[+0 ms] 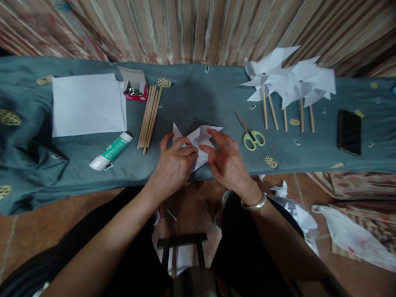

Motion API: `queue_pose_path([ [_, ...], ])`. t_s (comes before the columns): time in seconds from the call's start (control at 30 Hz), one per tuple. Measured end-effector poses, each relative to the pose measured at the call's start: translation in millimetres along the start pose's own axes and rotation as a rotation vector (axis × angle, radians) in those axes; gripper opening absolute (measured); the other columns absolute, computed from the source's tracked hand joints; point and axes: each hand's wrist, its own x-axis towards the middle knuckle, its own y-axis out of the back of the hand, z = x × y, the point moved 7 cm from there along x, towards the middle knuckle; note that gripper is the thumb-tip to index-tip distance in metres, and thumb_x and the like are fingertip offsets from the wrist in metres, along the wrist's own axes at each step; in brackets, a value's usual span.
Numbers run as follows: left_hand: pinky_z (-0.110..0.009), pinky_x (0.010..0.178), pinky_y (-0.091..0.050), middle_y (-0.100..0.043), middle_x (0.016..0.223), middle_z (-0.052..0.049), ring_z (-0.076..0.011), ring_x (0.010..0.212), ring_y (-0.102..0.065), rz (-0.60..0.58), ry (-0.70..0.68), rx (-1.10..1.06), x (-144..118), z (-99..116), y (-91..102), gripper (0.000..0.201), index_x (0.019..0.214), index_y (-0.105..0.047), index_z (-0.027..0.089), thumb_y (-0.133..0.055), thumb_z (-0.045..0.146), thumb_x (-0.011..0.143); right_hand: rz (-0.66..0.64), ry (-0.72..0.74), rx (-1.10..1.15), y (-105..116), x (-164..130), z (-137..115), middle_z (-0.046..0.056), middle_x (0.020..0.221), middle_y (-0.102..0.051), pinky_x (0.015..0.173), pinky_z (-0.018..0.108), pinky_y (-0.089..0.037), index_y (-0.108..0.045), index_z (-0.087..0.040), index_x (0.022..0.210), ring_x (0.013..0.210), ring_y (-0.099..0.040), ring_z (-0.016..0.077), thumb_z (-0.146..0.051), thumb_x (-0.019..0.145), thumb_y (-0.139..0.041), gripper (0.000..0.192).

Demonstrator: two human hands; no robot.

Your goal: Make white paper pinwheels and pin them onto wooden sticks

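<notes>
— What are the hands doing?

— Both rest on a folded white paper piece (199,142) lying on the teal cloth (198,103) at the near table edge. The left hand (173,165) is curled, its fingertips pressing the paper's middle. The right hand (227,161) is looser, fingers spread, thumb tip meeting the left fingertips on the paper.

— Is either hand clenched around it?

— No; they pinch and press down on it rather than wrap it. Pointed flaps stick out beyond the fingers.

— What lies close by?

— Just right of the right hand, green-handled scissors (252,136). Just left of the left hand, a bundle of wooden sticks (150,115), then a glue tube (111,150). Farther left, a white sheet (88,103). Farther right, finished paper pinwheels (287,82) and a dark phone (349,132).
</notes>
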Motion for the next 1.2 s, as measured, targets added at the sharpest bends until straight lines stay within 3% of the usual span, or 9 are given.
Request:
queue_pose_path([
  [0.1, -0.056, 0.109, -0.027, -0.073, 0.098, -0.003, -0.0247, 0.111, -0.057, -0.023, 0.014, -0.009, 1, 0, 0.5, 0.022, 0.094, -0.069, 0.019, -0.048, 0.015, 0.093, -0.082, 0.032, -0.087, -7, -3, -5, 0.014, 0.150, -0.039, 0.101, 0.052, -0.041, -0.060, -0.021, 0.121, 0.136, -0.036, 0.0315, -0.012, 0.088, -0.046, 0.037],
  [0.33, -0.057, 0.109, -0.026, -0.073, 0.101, -0.002, -0.0250, 0.113, -0.053, -0.015, -0.009, 0.010, -2, 0, -2.1, 0.021, 0.100, -0.067, 0.020, -0.049, 0.015, 0.093, -0.085, 0.037, -0.075, -13, -6, -2, 0.013, 0.153, -0.036, 0.106, 0.051, -0.038, -0.058, -0.021, 0.124, 0.143, -0.028, 0.0297, -0.013, 0.090, -0.046, 0.037],
  [0.53, -0.055, 0.109, -0.027, -0.068, 0.113, -0.002, -0.0251, 0.118, -0.050, -0.009, 0.050, 0.017, -2, -4, 1.2, 0.024, 0.100, -0.068, 0.022, -0.046, 0.016, 0.094, -0.076, 0.074, -0.140, -13, -4, -11, 0.017, 0.152, -0.040, 0.102, 0.050, -0.040, -0.058, -0.016, 0.123, 0.145, -0.026, 0.0320, -0.014, 0.093, -0.043, 0.034],
  [0.73, -0.057, 0.110, -0.023, -0.069, 0.106, -0.004, -0.0273, 0.117, -0.050, -0.064, 0.119, -0.095, 1, -7, -0.7, 0.023, 0.095, -0.070, 0.022, -0.048, 0.017, 0.091, -0.116, 0.070, -0.199, -18, 2, -21, 0.015, 0.148, -0.048, 0.102, 0.048, -0.043, -0.059, -0.016, 0.119, 0.143, -0.033, 0.0311, -0.011, 0.093, -0.042, 0.032],
  [0.93, -0.056, 0.100, -0.034, -0.072, 0.105, -0.005, -0.0267, 0.110, -0.054, -0.004, 0.185, -0.236, -1, -21, 2.5, 0.027, 0.098, -0.074, 0.024, -0.050, 0.015, 0.087, -0.104, 0.088, -0.226, -19, 1, -22, 0.015, 0.147, -0.048, 0.104, 0.046, -0.043, -0.059, -0.014, 0.120, 0.143, -0.034, 0.0303, -0.009, 0.091, -0.043, 0.033],
  [1.07, -0.050, 0.099, -0.042, -0.070, 0.111, -0.005, -0.0256, 0.111, -0.055, 0.085, 0.280, -0.315, -4, -40, 15.5, 0.031, 0.105, -0.073, 0.025, -0.049, 0.018, 0.087, -0.109, 0.091, -0.264, -17, -1, -19, 0.014, 0.146, -0.049, 0.103, 0.044, -0.044, -0.061, -0.014, 0.117, 0.143, -0.034, 0.0294, -0.013, 0.093, -0.041, 0.031],
  [1.2, -0.045, 0.101, -0.044, -0.069, 0.112, -0.007, -0.0257, 0.110, -0.057, 0.151, 0.367, -0.298, -11, -55, 26.6, 0.030, 0.108, -0.072, 0.021, -0.050, 0.026, 0.088, -0.108, 0.100, -0.237, -14, -2, -16, 0.015, 0.147, -0.047, 0.103, 0.049, -0.042, -0.061, -0.014, 0.117, 0.144, -0.029, 0.0341, -0.015, 0.086, -0.049, 0.033],
])
